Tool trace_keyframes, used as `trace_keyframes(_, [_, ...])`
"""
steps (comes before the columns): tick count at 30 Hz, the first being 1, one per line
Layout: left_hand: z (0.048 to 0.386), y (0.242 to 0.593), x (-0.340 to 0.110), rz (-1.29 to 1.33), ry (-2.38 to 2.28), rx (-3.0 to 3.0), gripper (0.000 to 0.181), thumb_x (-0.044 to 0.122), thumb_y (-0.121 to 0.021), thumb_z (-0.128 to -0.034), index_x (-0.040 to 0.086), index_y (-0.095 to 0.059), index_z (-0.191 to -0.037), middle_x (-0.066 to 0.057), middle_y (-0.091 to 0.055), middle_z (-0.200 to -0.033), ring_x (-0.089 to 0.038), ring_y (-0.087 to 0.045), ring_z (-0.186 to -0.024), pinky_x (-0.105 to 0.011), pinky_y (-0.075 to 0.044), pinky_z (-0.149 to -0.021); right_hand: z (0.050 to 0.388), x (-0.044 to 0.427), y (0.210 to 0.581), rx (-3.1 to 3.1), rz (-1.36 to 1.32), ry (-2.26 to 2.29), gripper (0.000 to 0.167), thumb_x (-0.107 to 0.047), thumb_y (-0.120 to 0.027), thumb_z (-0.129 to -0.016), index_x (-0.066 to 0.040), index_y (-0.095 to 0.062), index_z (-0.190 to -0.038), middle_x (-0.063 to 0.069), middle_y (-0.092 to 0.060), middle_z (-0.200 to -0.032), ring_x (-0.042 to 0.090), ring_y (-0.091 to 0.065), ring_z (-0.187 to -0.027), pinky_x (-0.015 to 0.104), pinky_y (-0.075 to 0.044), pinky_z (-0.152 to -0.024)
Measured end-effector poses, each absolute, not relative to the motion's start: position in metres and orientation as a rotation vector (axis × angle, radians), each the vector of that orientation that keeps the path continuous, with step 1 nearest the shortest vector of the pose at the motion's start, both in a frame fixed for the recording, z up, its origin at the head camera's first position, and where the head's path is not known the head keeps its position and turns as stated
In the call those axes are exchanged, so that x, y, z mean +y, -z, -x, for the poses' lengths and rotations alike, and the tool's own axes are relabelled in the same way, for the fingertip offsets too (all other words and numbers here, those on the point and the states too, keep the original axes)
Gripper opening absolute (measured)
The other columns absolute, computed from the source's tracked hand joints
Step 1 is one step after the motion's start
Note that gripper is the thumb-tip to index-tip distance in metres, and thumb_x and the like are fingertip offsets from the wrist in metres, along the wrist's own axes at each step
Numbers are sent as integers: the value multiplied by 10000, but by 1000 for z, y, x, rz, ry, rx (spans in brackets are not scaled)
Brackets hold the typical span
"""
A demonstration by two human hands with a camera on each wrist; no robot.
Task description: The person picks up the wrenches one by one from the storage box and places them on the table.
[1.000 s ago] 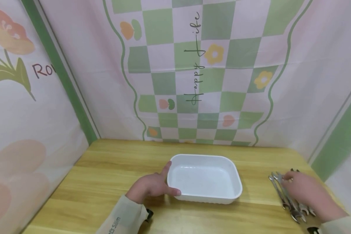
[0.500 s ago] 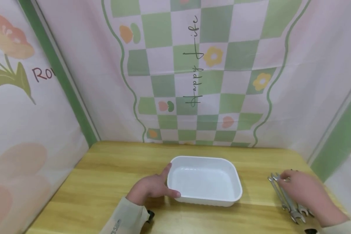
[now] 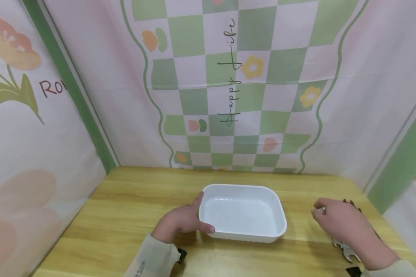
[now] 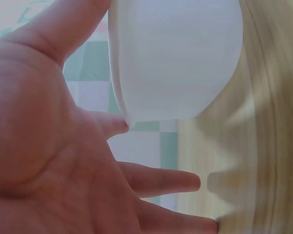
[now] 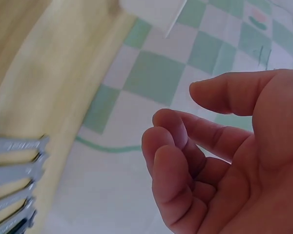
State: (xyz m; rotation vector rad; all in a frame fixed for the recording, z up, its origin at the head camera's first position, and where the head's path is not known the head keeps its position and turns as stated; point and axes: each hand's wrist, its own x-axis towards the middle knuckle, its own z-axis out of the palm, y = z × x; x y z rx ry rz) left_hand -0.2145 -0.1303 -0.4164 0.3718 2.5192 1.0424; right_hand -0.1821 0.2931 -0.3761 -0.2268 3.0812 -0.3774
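A white rectangular dish (image 3: 242, 215) sits at the middle of the wooden table. My left hand (image 3: 182, 221) lies against its left end, thumb on the front corner and index finger on the rear corner. The left wrist view shows the other fingers straight and clear of the dish. On the right, my right hand (image 3: 343, 223) hovers over several metal wrenches (image 3: 348, 252), hiding most of them. A bit of metal shows between its thumb and fingers in the head view. In the right wrist view its fingers curl loosely with nothing between them, and wrenches (image 5: 17, 173) lie apart from it.
The wooden table (image 3: 138, 192) ends at a patterned cloth (image 3: 222, 148) hanging behind it. More cloth (image 3: 38, 154) hangs at the left side. Between the dish and the wrenches is a stretch of bare tabletop.
My right hand has shifted left and slightly up over the wrenches, covering the leftmost ones. The left hand and the dish stay in place.
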Motion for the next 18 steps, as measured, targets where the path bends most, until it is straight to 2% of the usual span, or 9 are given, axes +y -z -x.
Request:
trace_keyframes(6, [218,416,-131,-439,-1095,2522,1276,416,-888,-718,129,-26,-1613,-248,-508,-1404,-354,-562,-1129,-591,-419,-981,185,271,366,3076,180,427,400,-282,-515,-1010,57,-641,-1183,112,-704,-944,301,-660,-819,509,-540,-650])
trace_keyframes(11, [214,411,-137,-446,-984,2612,1125,544,-748,-840,110,-55,-1612,-255,-385,-1511,-411,-437,-1316,-579,-351,-1063,186,254,364,3079,157,430,420,-310,-518,-1003,40,-641,-1201,113,-707,-958,309,-663,-835,513,-539,-661])
trace_keyframes(15, [206,404,-138,-350,-817,2784,1009,636,-629,-887,129,-142,-1611,-299,-288,-1544,-545,-248,-1383,-700,-235,-1065,186,239,360,3092,182,427,472,-329,-515,-1001,61,-607,-1251,153,-703,-995,363,-662,-882,542,-538,-680])
trace_keyframes(18, [198,396,-131,-212,-704,2881,970,669,-602,-883,168,-196,-1608,-331,-252,-1544,-615,-153,-1374,-799,-151,-1006,185,228,358,3139,208,423,519,-347,-531,-999,73,-574,-1301,253,-672,-1081,478,-619,-984,617,-516,-743])
